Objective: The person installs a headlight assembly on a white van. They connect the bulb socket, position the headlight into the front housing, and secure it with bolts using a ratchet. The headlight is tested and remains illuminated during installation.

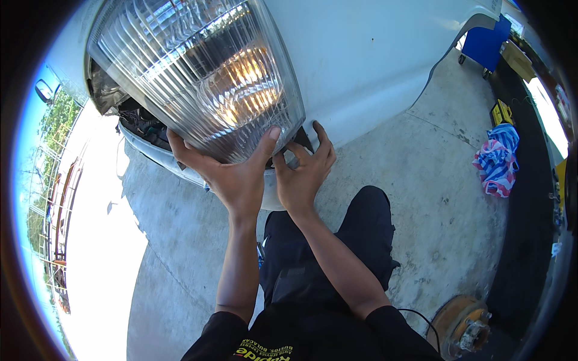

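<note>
A large clear ribbed headlight (198, 78) with an amber section fills the upper left, at the front corner of a white vehicle. My left hand (232, 183) grips its lower end. The thumb presses on the lens and the other fingers reach round the opposite side, partly hidden. Close beside it, my right hand (304, 177) has bent fingers at the headlight's lower right corner. Those fingertips are by a dark gap next to the white fender (367, 78); what they press on behind the edge is hidden. Below the headlight runs the pale bumper (159, 155).
An open cavity with dark parts (143, 119) shows left of the headlight. On the concrete floor (433, 198) lie a striped plastic bundle (500, 159), a yellow case (501, 112) and a rusty brake drum (454, 328) near a black cable. A blue cart (486, 45) stands far right.
</note>
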Tool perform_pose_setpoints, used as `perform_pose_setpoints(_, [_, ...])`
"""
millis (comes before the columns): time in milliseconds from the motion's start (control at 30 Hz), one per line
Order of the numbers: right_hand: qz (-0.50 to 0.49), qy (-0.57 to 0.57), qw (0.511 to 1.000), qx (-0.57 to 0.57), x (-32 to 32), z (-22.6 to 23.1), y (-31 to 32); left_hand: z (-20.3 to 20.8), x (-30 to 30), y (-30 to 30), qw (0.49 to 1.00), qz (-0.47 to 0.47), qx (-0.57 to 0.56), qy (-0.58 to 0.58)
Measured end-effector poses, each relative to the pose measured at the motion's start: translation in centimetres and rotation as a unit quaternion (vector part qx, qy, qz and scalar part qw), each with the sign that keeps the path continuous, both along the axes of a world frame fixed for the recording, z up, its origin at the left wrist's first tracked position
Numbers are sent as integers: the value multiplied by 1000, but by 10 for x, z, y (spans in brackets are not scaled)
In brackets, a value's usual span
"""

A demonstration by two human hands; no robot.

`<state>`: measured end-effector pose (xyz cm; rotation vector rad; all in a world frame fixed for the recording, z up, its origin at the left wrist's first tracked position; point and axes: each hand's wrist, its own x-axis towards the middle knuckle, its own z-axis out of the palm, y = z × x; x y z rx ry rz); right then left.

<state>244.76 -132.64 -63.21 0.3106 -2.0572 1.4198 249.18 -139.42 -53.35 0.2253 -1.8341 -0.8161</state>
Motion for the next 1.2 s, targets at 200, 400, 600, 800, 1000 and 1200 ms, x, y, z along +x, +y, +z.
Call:
perform_pose_setpoints(200, [10,-24,1000,-17,-1,-7,-3,0,0,3,998,-38,39,28])
perform_pose_setpoints(400, [25,-3,1000,-18,4,7,1,-2,4,-1,999,-17,39,-9])
perform_pose_setpoints(600, [70,-68,994,-48,20,78,33,7,10,2,997,-28,68,-4])
perform_pose_setpoints(800, [94,127,987,-41,19,128,43,18,22,-5,997,-44,16,-54])
perform_pose_setpoints(1000, [20,166,985,37,24,117,38,-86,115,-99,985,95,-90,110])
perform_pose_setpoints(1200, [-19,152,987,43,32,113,30,-296,239,-204,871,342,308,-172])
